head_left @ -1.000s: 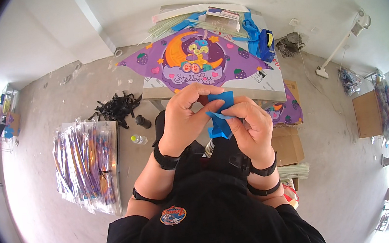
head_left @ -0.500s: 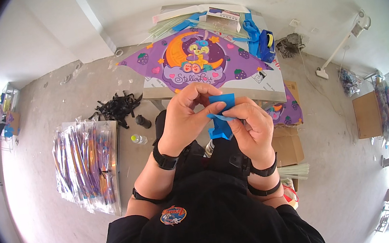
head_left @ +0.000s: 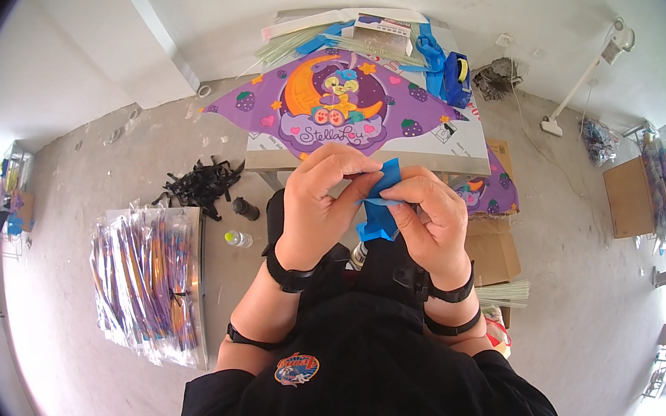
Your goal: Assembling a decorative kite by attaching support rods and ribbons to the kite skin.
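Between my two hands, in front of my chest, is a strip of blue fabric or film [head_left: 379, 221], creased and folded. My left hand [head_left: 325, 200] pinches its upper end between thumb and fingers. With thumb and index finger, my right hand [head_left: 428, 211] grips it a little lower, and the rest dangles below. Just beyond my hands, a purple kite sail [head_left: 336, 101] with a cartoon character, an orange moon and strawberries lies spread on the table [head_left: 472, 156]. My fingers cover part of the strip.
Thin pale rods [head_left: 288, 47], blue strips [head_left: 432, 53] and a blue tape dispenser [head_left: 457, 80] lie at the table's far side. Bagged kites [head_left: 147, 285] are stacked at left, near black straps [head_left: 201, 187] and a bottle [head_left: 238, 239]. A cardboard box [head_left: 492, 251] stands at right.
My left hand's thumb and fingers have shifted slightly up along the strip, and its upper end now tilts and looks narrower. The right hand stays nearly in place.
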`<action>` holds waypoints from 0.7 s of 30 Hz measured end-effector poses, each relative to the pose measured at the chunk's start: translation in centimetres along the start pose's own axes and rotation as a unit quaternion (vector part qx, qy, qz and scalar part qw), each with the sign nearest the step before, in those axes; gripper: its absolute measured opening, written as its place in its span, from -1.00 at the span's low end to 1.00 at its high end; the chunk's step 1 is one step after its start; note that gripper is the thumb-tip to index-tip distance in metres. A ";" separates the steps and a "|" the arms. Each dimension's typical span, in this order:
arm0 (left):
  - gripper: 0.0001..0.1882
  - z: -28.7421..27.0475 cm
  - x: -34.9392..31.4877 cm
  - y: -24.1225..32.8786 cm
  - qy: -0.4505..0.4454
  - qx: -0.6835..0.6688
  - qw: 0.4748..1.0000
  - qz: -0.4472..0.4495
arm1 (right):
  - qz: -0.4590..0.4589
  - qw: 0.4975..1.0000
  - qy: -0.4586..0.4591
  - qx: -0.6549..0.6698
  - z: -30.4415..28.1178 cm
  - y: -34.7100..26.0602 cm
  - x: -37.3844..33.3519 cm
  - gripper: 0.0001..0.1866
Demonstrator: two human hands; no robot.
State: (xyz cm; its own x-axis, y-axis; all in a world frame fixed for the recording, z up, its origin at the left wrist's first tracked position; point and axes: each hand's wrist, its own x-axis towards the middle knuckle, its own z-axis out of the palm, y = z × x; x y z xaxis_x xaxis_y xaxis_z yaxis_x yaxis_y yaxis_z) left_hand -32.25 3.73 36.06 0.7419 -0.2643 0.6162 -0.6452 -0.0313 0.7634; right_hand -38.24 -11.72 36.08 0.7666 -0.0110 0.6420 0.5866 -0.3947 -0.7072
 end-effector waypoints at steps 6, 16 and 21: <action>-0.74 -0.2 0.0 -0.2 -0.001 0.018 0.999 0.026 | 0.001 1.000 0.001 0.006 0.0 0.0 0.0 -0.87; -0.74 -0.1 0.1 -0.3 0.001 0.034 0.999 0.041 | -0.006 1.000 0.001 0.006 -0.1 0.0 0.0 -0.87; -0.75 -0.1 0.1 -0.5 -0.001 0.026 0.999 0.037 | -0.007 1.000 -0.002 0.007 -0.2 -0.1 0.1 -0.86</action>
State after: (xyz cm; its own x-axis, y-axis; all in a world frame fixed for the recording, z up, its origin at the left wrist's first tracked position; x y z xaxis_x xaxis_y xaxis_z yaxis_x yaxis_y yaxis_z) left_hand -31.84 3.84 35.71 0.6911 -0.2688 0.6709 -0.7073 -0.0608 0.7043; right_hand -38.24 -11.84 36.25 0.7600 -0.0017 0.6499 0.5999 -0.3827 -0.7026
